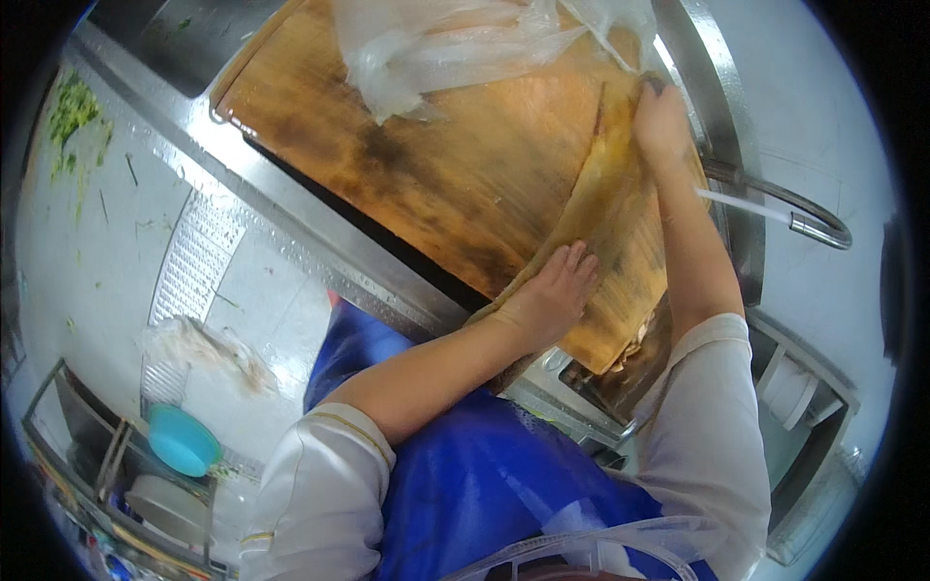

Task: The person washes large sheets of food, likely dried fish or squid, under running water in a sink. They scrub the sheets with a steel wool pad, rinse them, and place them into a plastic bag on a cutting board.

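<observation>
A large wooden cutting board (465, 167), wet and darkly stained, lies tilted over a steel sink. Along its right part runs a long yellowish-brown wet sheet (607, 171), perhaps cloth; its material is unclear. My right hand (662, 120) is closed at the sheet's far end, near the board's right edge; its fingertips are partly hidden. Nearer to me, my left hand (556, 290) rests palm down on the sheet's near part, fingers extended. A translucent plastic bag (465, 43) lies crumpled across the far side of the board.
Right of the board, water runs from a curved steel faucet (821, 225) towards the board's edge. The sink's steel rim (312, 247) passes on the left. Greens (73, 116) and a plastic bag (207, 352) lie on the floor by a turquoise basin (182, 439).
</observation>
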